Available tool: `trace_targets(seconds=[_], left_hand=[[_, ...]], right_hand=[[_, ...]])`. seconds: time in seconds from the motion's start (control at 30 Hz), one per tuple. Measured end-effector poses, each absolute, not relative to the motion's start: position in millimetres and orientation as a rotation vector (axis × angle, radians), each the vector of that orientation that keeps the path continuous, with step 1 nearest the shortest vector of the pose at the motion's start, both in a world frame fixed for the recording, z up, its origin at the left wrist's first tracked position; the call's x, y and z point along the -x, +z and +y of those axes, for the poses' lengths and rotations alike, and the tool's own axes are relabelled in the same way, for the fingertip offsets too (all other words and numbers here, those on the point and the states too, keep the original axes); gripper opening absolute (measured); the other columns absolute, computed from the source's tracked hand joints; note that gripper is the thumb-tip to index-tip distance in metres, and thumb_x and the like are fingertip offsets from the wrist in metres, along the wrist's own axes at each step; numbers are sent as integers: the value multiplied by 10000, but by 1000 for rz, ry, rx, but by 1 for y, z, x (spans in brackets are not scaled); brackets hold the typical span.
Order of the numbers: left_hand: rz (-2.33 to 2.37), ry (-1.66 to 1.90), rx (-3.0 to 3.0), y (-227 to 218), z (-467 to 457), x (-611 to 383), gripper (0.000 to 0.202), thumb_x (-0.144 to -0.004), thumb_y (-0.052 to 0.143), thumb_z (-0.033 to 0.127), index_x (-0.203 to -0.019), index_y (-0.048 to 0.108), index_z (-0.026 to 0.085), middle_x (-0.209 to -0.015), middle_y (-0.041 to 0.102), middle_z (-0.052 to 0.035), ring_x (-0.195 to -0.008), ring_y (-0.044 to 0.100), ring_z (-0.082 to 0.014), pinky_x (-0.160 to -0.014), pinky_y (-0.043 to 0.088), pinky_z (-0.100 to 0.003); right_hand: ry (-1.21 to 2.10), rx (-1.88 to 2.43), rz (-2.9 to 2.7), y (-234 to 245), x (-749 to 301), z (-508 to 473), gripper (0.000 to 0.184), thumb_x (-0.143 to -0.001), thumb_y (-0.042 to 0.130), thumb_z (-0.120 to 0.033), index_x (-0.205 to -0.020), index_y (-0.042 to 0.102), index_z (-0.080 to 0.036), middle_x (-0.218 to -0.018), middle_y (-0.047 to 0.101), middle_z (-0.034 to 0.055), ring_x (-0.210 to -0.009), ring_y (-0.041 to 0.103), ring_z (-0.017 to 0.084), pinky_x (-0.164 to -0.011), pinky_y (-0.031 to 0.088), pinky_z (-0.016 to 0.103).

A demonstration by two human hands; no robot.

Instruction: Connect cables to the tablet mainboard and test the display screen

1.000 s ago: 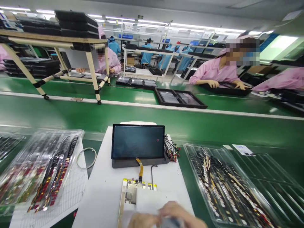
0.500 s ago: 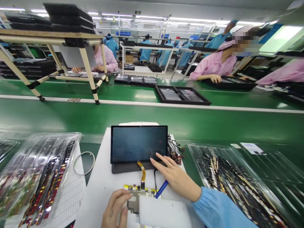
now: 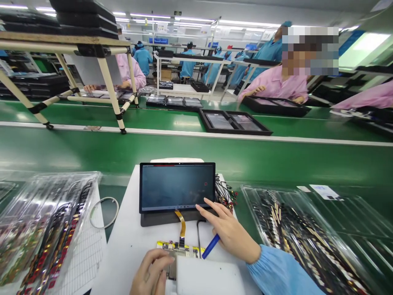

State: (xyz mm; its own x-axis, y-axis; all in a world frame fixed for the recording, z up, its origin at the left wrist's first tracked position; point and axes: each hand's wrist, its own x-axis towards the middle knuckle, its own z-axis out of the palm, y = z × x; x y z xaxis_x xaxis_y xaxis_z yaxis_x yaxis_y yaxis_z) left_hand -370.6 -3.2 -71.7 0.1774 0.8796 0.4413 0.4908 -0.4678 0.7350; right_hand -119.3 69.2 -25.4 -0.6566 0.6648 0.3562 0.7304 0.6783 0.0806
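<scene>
A dark display panel [image 3: 176, 187] stands on a grey base on the white work pad [image 3: 132, 246]. An orange flex cable [image 3: 181, 223] runs from it down to a yellow-edged circuit board [image 3: 181, 246]. My right hand [image 3: 229, 231] reaches to the panel's lower right corner, its fingertips touching the screen edge, while a blue pen [image 3: 210, 246] is tucked under its palm. My left hand [image 3: 150, 272] rests with curled fingers on the board's left end, beside a white block [image 3: 208, 278] that covers part of the board.
Clear plastic trays of cable parts lie at the left [image 3: 46, 229] and right [image 3: 301, 237]. A wire ring [image 3: 104, 212] and a bundle of small wires [image 3: 225, 196] flank the panel. Beyond runs a green conveyor [image 3: 196, 151] with black trays [image 3: 235, 123]; people in pink and blue sit behind.
My right hand came from the bottom edge up to the panel's lower right corner. My left hand settled on the board. The screen now shows a faint bar along its bottom.
</scene>
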Motion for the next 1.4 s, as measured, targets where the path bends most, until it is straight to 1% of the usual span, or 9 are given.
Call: trace_targets(seconds=[0.33, 0.5, 0.63, 0.73, 0.83, 0.97, 1.07, 1.27, 1.4], left_hand=[[1063, 1120, -2304, -73, 11, 383, 314, -800, 405, 32, -1020, 563, 192, -941, 620, -77, -866, 646, -131, -766, 523, -162], [1230, 1235, -2081, -80, 2, 372, 261, -880, 353, 119, -955, 590, 198, -926, 609, -83, -857, 637, -140, -750, 528, -195], [1280, 1268, -1977, -80, -1, 366, 300, -923, 314, 212, -915, 613, 198, -917, 613, -86, -865, 632, -142, -752, 525, -199], [1306, 1280, -1987, -78, 0, 366, 300, -919, 338, 244, -889, 633, 201, -894, 631, -78, -830, 645, -146, -733, 532, -195], [1319, 1280, -2002, -77, 1, 367, 273, -913, 360, 248, -902, 628, 198, -887, 633, -78, -815, 646, -149, -717, 533, -198], [1279, 1286, -2019, -72, 0, 367, 246, -921, 330, 211, -939, 576, 196, -917, 607, -78, -859, 626, -145, -749, 518, -213], [1276, 1226, -2064, -58, 0, 370, 218, -920, 309, 184, -921, 527, 187, -902, 593, -79, -856, 617, -150, -736, 514, -227], [1208, 927, -2429, -25, 8, 359, 210, -864, 327, 129, -721, 459, 207, -565, 528, 29, -471, 534, -105, -451, 442, -187], [1338, 769, -2605, -31, 5, 335, 203, -773, 367, 90, -624, 441, 206, -544, 534, 19, -477, 536, -140, -457, 410, -243]], right_hand=[[-378, 1056, -2557, -24, 121, 66, 555, -654, 246, 62, -1149, 470, -54, -1169, 562, 64, -1320, 146, 202, -876, 460, 376], [-346, 1074, -2430, -17, 123, 64, 561, -655, 244, 55, -1150, 453, -103, -1114, 588, 83, -1183, 425, 213, -836, 482, 359], [-31, 1223, -2243, -5, 120, 53, 544, -688, 249, 16, -1172, 429, -154, -938, 632, 57, -857, 606, 156, -681, 515, 278], [136, 1291, -2243, 2, 121, 38, 486, -684, 275, -21, -1093, 482, -183, -829, 641, 16, -662, 610, 131, -584, 503, 241], [279, 1387, -2363, 3, 128, 17, 399, -740, 384, -133, -1115, 506, -195, -1005, 633, 44, -829, 619, 166, -674, 509, 256], [214, 1476, -2603, -9, 138, -13, 615, -620, 581, -227, -1221, 461, -165, -1211, 530, 98, -779, 627, 206, -633, 515, 274], [47, 1470, -2620, -13, 138, -28, 641, -592, 558, -162, -1226, 460, -172, -1161, 567, 87, -615, 617, 169, -565, 508, 261], [-150, 1490, -2200, -3, 123, -29, 408, -821, 365, -180, -1218, 460, -201, -1075, 613, 74, -668, 642, 156, -488, 500, 207], [-79, 1692, -1901, -5, 117, -38, 313, -881, 387, -276, -1154, 531, -225, -1048, 620, 67, -555, 609, 153, -476, 501, 244]])
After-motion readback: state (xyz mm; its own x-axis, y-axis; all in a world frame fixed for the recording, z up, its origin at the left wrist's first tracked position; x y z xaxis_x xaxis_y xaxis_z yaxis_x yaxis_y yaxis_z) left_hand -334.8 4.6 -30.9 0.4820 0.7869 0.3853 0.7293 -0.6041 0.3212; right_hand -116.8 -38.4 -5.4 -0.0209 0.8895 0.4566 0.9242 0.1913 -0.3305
